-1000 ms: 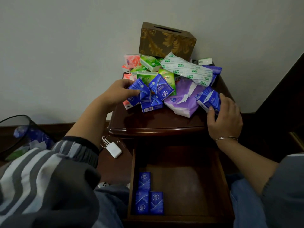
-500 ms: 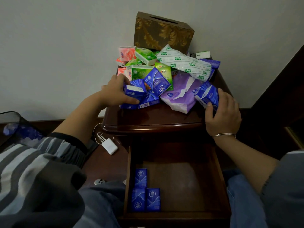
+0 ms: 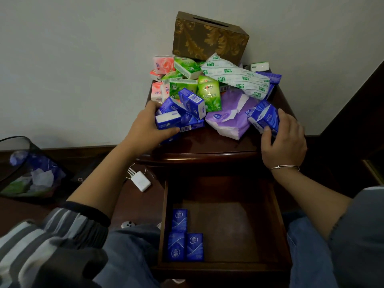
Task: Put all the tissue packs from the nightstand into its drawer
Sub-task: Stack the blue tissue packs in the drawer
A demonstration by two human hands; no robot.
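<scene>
A heap of tissue packs, blue, green (image 3: pixel 208 95), pink (image 3: pixel 163 64), purple (image 3: pixel 229 119) and white (image 3: pixel 236 77), covers the dark wood nightstand (image 3: pixel 207 147). My left hand (image 3: pixel 145 129) grips blue packs (image 3: pixel 168 121) at the heap's front left. My right hand (image 3: pixel 284 140) holds another blue pack (image 3: pixel 264 118) at the front right. Below, the drawer (image 3: pixel 278 225) is pulled out, and three blue packs (image 3: pixel 182 238) lie along its left side.
A gold-patterned tissue box (image 3: pixel 209 36) stands at the back against the wall. On the floor at the left lie a white charger (image 3: pixel 141 180) and a black mesh bin (image 3: pixel 27 173) with scraps. My knees flank the drawer.
My left hand has closed round blue packs at the heap's front and tipped one up. My right hand has lifted its blue pack slightly off the nightstand.
</scene>
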